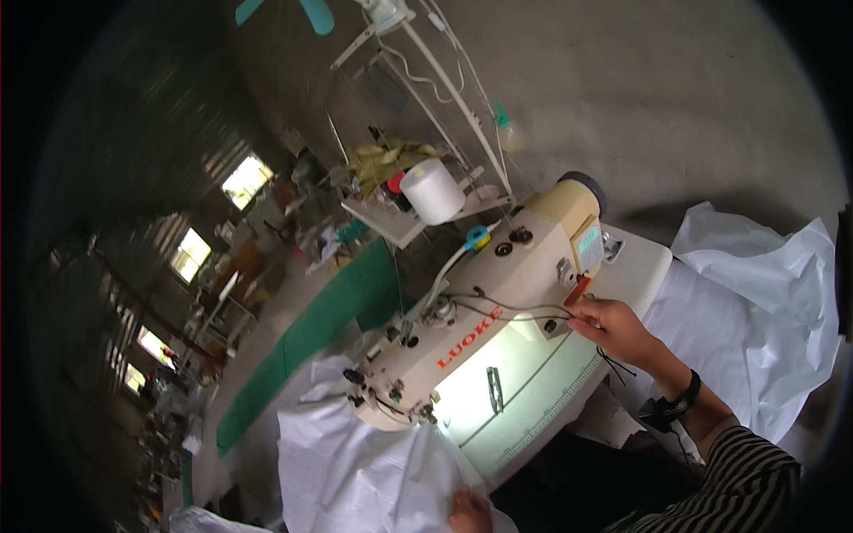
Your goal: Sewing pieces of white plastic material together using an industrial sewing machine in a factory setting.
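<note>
Machine (pixel 524 280) diagonal, needle end (pixel 391 407) lower left

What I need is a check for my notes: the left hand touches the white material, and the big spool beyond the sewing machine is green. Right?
Not quite: the big spool beyond the sewing machine is white, not green, as the head view shows. The left hand touches the white material.

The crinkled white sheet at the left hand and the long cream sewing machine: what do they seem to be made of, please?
Crinkled white sheet: perhaps plastic or coated fabric, satiny, since it shows stiff creases and soft sheen; plain cloth is possible.
Long cream sewing machine: likely painted metal, smooth and slightly glossy, judging by its even colour and faint highlights.
</note>
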`<state>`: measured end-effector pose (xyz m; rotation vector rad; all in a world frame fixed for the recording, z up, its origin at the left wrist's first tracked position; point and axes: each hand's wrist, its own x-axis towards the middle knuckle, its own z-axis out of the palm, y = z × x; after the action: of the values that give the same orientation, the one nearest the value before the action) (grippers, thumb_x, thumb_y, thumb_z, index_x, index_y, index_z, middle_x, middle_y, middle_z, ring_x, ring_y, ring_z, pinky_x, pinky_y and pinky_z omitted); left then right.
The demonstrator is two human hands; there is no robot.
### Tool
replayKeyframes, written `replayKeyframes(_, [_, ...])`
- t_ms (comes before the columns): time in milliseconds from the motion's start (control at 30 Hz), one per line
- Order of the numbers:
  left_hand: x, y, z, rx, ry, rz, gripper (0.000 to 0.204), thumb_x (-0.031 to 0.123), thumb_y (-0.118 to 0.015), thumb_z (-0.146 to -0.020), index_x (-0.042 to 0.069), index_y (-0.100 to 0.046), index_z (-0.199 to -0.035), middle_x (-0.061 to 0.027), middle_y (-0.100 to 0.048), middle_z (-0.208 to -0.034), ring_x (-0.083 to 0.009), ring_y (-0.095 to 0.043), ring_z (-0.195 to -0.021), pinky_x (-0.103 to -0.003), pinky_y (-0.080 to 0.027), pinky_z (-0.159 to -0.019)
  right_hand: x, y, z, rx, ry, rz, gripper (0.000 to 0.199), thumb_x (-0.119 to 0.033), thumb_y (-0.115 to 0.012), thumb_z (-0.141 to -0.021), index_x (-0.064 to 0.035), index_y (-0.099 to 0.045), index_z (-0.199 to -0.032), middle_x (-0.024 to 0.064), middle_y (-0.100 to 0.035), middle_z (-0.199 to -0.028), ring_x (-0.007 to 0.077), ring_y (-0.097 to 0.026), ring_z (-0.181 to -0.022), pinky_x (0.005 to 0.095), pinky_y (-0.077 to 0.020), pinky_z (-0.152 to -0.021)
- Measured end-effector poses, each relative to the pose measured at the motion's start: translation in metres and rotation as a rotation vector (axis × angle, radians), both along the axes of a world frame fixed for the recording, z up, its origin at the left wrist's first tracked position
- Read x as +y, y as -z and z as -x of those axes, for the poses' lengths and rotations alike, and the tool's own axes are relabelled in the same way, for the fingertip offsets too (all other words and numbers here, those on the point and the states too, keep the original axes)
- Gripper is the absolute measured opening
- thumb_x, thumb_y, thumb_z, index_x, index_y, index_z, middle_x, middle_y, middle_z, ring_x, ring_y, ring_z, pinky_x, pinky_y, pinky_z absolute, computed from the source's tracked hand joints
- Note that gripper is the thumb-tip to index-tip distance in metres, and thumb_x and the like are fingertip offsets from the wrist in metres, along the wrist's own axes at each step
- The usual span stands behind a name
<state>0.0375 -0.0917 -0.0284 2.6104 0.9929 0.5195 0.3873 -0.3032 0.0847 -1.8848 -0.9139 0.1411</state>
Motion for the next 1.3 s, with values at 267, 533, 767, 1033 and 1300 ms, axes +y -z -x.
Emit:
replayKeyframes(267, [-0.016, 0.005, 0.041, -0.21, -0.101, 0.262, 0.038, 0.013, -0.075, -0.081, -0.002, -0.062, -0.113, -0.0215, -0.068, -0.101, -0.0389, -0.067, -0.092, -0.043, -0.053, -0.082, 0.032, 0.061, 0.146, -0.226, -0.453, 0.174, 0.025, -0.031, -0.074, -0.085, -0.0094, -0.069, -0.098, 0.0069, -0.069, -0.088, 0.0254, -0.068, -0.078, 0.0374, -0.0517, -0.07])
replayKeyframes(533, [-0.032, -0.003, 0.068, -0.253, -0.179, 0.303, 0.033, 0.006, -0.075, -0.079, -0.001, -0.064, -0.109, -0.0192, -0.068, -0.101, -0.039, -0.066, -0.091, -0.041, -0.053, -0.082, 0.085, 0.145, 0.24, 0.213, -0.591, 0.213, 0.041, -0.046, -0.066, -0.089, -0.0055, -0.064, -0.093, 0.0133, -0.066, -0.081, 0.0306, -0.065, -0.071, 0.0392, -0.0511, -0.066])
replayKeyframes(767, [-0.009, 0.016, 0.086, -0.349, -0.387, 0.252, 0.017, 0.003, -0.069, -0.086, -0.002, -0.068, -0.102, -0.0193, -0.07, -0.094, -0.0382, -0.068, -0.086, -0.042, -0.054, -0.076, 0.035, 0.116, 0.175, 0.044, -0.523, 0.594, 0.026, -0.028, -0.07, -0.084, -0.0048, -0.062, -0.094, 0.0131, -0.066, -0.082, 0.0325, -0.065, -0.071, 0.042, -0.0509, -0.067])
replayKeyframes(1033, [-0.028, 0.004, 0.081, -0.31, -0.298, 0.078, 0.012, 0.004, -0.066, -0.088, 0.0, -0.066, -0.099, -0.0158, -0.07, -0.094, -0.0321, -0.069, -0.08, -0.039, -0.054, -0.07, 0.076, 0.112, 0.244, 0.418, -0.589, -0.056, 0.029, -0.026, -0.069, -0.092, -0.0031, -0.061, -0.107, 0.0137, -0.066, -0.099, 0.0193, -0.064, -0.059, 0.0323, -0.0507, -0.057])
replayKeyframes(1300, [-0.062, -0.021, 0.078, -0.39, -0.102, 0.419, 0.013, 0.0, -0.067, -0.088, -0.002, -0.067, -0.101, -0.0129, -0.071, -0.096, -0.0204, -0.07, -0.077, -0.032, -0.058, -0.065, 0.044, 0.105, 0.263, 0.202, -0.874, 0.077, 0.022, -0.027, -0.068, -0.094, -0.0054, -0.065, -0.094, 0.0058, -0.063, -0.063, 0.0193, -0.063, -0.053, 0.0297, -0.0454, -0.048])
